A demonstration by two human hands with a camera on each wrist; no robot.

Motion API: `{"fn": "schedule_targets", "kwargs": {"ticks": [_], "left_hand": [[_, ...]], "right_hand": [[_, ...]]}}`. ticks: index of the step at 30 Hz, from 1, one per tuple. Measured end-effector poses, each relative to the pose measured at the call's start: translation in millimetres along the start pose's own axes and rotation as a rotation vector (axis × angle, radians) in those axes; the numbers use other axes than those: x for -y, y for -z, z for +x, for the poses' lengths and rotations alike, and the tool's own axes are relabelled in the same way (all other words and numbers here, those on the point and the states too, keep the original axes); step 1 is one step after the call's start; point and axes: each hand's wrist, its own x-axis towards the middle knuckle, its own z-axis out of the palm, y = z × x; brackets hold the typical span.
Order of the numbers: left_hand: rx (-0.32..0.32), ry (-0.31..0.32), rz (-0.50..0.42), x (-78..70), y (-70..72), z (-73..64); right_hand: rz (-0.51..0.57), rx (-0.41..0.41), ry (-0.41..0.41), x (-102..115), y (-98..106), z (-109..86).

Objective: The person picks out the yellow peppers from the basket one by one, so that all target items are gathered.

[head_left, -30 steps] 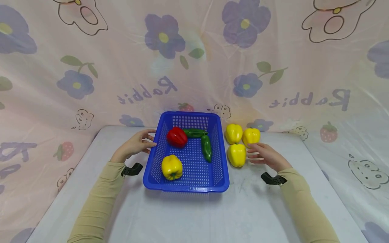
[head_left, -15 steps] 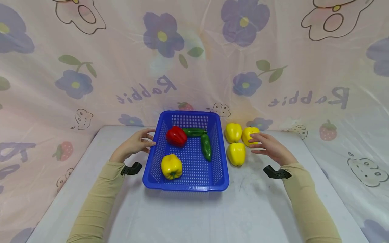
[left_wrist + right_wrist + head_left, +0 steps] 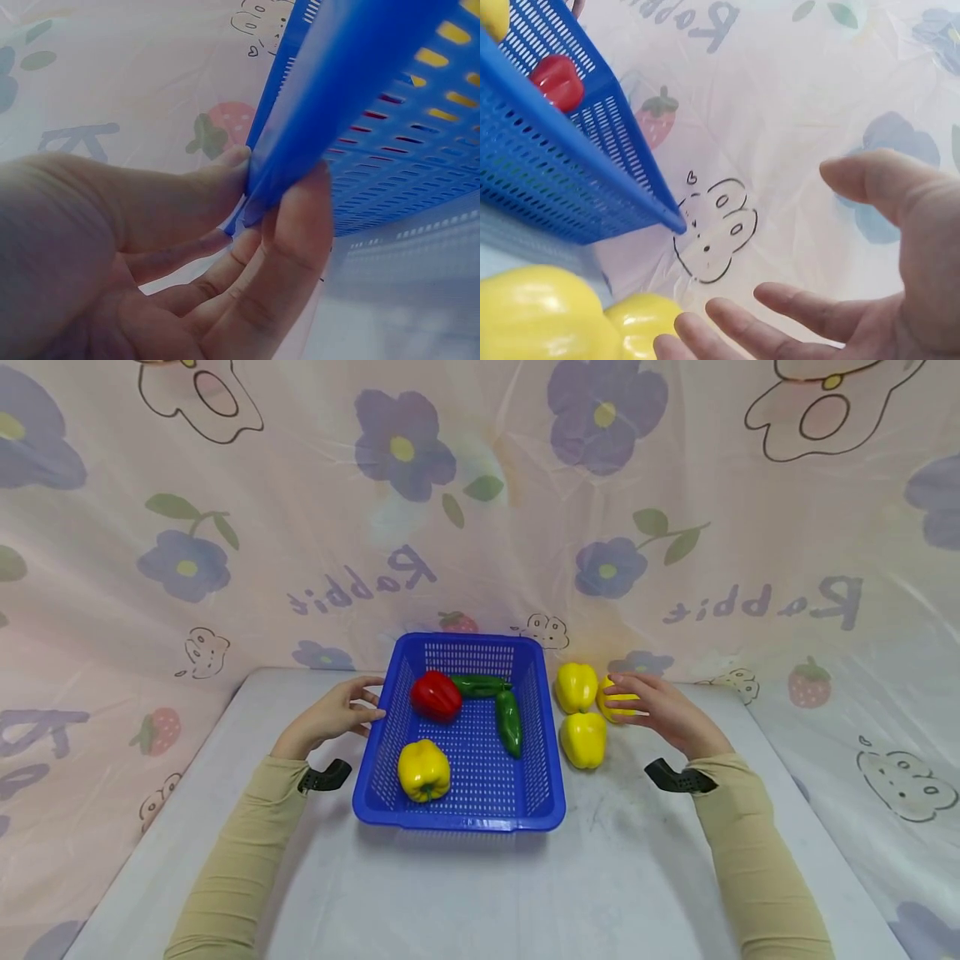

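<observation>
A blue perforated plastic basket (image 3: 465, 823) stands on the white table. My left hand (image 3: 330, 718) pinches its left rim, thumb on the outer side and fingers under the lip in the left wrist view. Inside lie a red bell pepper (image 3: 437, 697), a yellow bell pepper (image 3: 424, 771) and two long green peppers (image 3: 508, 723). Right of the basket sit three more yellow bell peppers: a back-left one (image 3: 577, 687), a front one (image 3: 583, 740) and a back-right one (image 3: 609, 700). My right hand (image 3: 667, 710), fingers spread and holding nothing, partly hides the back-right pepper.
Behind the table hangs a pink curtain (image 3: 495, 560) printed with flowers and rabbits. The white tabletop (image 3: 480, 902) extends in front of the basket and to both sides. A black wrist mount (image 3: 678, 778) sits on each wrist.
My right hand has shifted slightly back and now covers more of the back-right yellow pepper. The left hand and the basket stay in place.
</observation>
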Motion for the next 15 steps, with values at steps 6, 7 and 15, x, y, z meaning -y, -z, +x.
{"fn": "schedule_targets", "kwargs": {"ticks": [6,7,15], "left_hand": [[-0.001,0.006,0.004,-0.4,-0.1,-0.1],[-0.002,0.008,0.006,-0.3,-0.1,-0.1],[-0.004,0.006,0.011,0.2,0.1,-0.2]], "right_hand": [[0.024,-0.011,0.054,8,-9,1.7],[0.031,-0.015,0.062,10,-11,2.3],[0.082,0.006,0.139,21,-27,7.9]]}}
